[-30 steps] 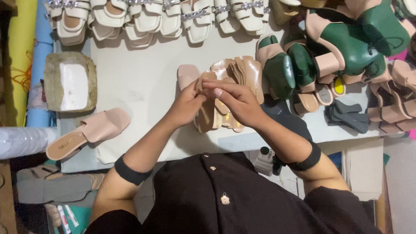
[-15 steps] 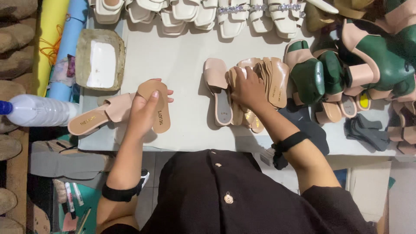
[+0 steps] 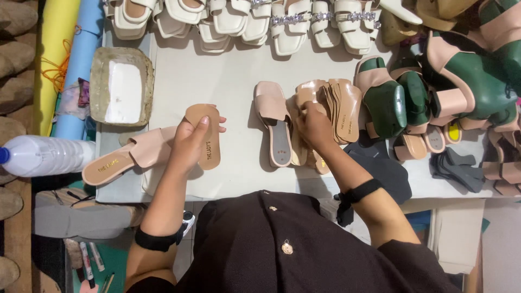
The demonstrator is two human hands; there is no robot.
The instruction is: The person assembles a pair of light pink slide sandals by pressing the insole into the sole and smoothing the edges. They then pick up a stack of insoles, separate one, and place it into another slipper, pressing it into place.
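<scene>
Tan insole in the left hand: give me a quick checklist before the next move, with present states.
1. Left hand grips the tan insole: ok.
2. Insole clear of the white tray: ok.
3. Finished pink sandal lies beside the left hand: ok.
4. Right hand rests on the stack of insoles: ok.
5. Open pink sandal lies flat on the table: ok.
6. Glue on the insole's underside: cannot tell.

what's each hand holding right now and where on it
The left hand holds a tan insole by its near half, thumb across the top face. The right hand rests on the stack of insoles; whether it grips one cannot be told.
</scene>
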